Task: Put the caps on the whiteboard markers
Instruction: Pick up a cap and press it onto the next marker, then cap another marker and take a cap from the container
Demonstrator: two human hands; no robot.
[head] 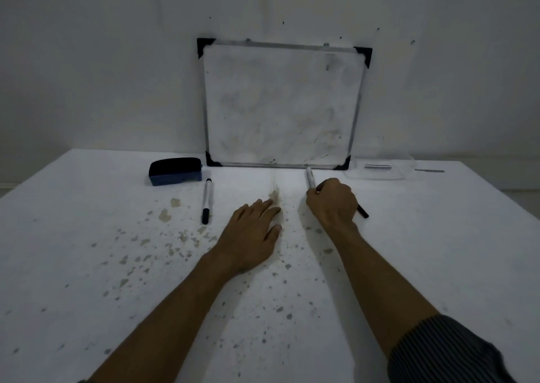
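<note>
A white whiteboard marker (207, 200) with a black cap on its near end lies on the table, left of my hands. My right hand (333, 204) is closed around a second white marker (309, 178), whose bare end points away toward the whiteboard. A black piece (363, 212), apparently a cap or the marker's end, sticks out from under that hand on the right. My left hand (254, 233) rests flat on the table with fingers spread, holding nothing.
A small framed whiteboard (280, 105) leans on the wall at the back of the stained white table (117, 266). A dark blue eraser (175, 171) sits at its left. A clear plastic tray (380, 169) lies at the back right.
</note>
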